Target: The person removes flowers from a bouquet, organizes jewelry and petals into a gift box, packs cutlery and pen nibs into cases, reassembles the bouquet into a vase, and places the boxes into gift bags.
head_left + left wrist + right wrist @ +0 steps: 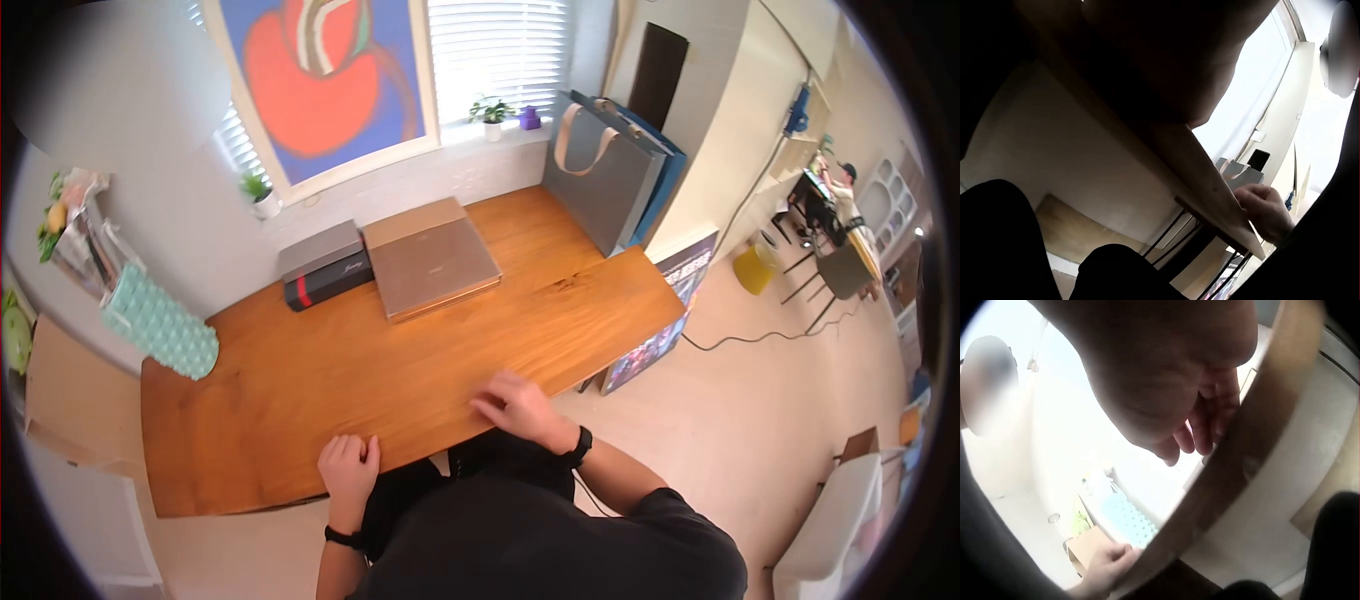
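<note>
The left hand (348,468) rests on the front edge of the wooden table (330,370), fingers loosely bent and holding nothing. Farther right, the right hand (518,408) is at the same edge, slightly blurred, its fingers loosely curved with nothing in them. In the right wrist view the right hand (1172,381) hangs relaxed by the table edge. Toward the back of the table lie a flat brown box (432,262) and, left of it, a dark box with a red stripe (328,268). Neither hand touches them.
A mint-green bumpy vase (162,322) with wrapped flowers stands at the table's left end. Grey and blue paper bags (608,180) stand at the back right. Small potted plants (492,118) sit on the sill. A yellow bin (756,268) and a cable are on the floor.
</note>
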